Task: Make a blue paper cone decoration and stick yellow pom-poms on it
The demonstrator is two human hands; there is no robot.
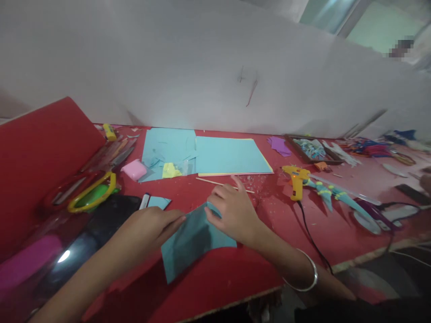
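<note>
- The light-blue, curved-edged paper sheet point(193, 244) is near the red counter's point(242, 273) front edge, on your side of both sets of fingers; its far edge slants between them, its long axis unclear.
- Your left hand point(153, 226) pinches its far-left edge, fingers together.
- Your right hand point(232, 213) bends over the curled far edge, equally near; whether those fingers clamp, I cannot tell.
- Beyond lies a thin, pale stick point(209, 181); farther right, a yellow glue gun point(297, 184).

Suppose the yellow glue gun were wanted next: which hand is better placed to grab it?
Probably the right hand: the glue gun lies on that side. The left hand is farther off, though both hands are at the blue paper.
</note>
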